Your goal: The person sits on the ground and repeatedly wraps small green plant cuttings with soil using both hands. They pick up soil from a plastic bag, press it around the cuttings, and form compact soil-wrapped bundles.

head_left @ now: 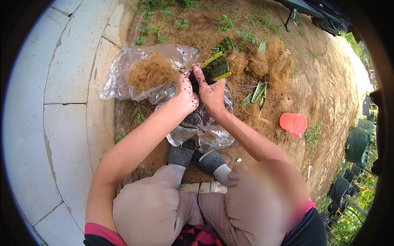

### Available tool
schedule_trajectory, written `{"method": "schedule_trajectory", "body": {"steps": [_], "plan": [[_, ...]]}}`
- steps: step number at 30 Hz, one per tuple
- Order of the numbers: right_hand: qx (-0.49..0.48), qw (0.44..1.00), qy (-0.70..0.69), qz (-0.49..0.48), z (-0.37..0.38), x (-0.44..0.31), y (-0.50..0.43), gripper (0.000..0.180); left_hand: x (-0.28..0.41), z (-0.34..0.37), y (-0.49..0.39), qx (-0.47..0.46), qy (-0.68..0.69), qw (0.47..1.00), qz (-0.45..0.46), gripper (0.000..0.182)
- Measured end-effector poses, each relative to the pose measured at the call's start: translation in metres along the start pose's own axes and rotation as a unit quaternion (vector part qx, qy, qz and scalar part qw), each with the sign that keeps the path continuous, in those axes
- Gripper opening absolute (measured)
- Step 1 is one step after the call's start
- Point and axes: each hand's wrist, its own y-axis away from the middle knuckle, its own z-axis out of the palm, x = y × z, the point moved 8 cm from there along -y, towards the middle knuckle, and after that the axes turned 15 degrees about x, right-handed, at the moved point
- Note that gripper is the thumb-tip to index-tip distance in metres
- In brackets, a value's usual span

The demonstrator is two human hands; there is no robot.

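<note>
My left hand and my right hand are cupped together around a clump of dark soil. Crumbs of soil stick to the fingers and palms of both. A piece of snake plant leaf, dark green with yellow edges, sticks out of the clump to the upper right; its lower end is hidden by soil and fingers. Below my hands lies an opened clear plastic bag with loose dark soil on it. To the left, another clear plastic bag lies under a heap of brown coconut fibre.
Fibre-wrapped balls with leaf pieces stand at the upper right, near loose cut leaves. A pink plastic mug lies on the soil at right. Concrete paving runs along the left. Part of a parked vehicle shows top right.
</note>
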Motion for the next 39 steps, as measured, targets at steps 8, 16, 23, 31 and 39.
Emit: {"method": "schedule_trajectory", "body": {"steps": [8,16,23,31,39], "plan": [[-0.001,0.998,-0.019,-0.067,-0.004,-0.012,0.011,0.023,-0.017,-0.007,-0.01,0.019,0.027,0.999,0.029,0.055],[-0.039,0.989,0.095,-0.107,-0.018,-0.007,0.019,0.025,-0.05,-0.019,-0.037,-0.064,0.067,0.994,-0.06,0.047],[0.002,0.979,0.061,-0.194,-0.001,-0.009,0.01,0.021,-0.037,0.0,-0.041,-0.212,0.142,0.967,-0.018,0.05],[-0.065,0.96,0.112,-0.249,0.028,-0.032,0.01,0.024,-0.018,-0.013,-0.025,-0.149,0.15,0.977,-0.016,0.051],[-0.091,0.981,0.13,-0.108,0.029,0.028,0.032,0.025,-0.042,-0.055,-0.048,-0.086,0.162,0.982,-0.044,0.049]]}}
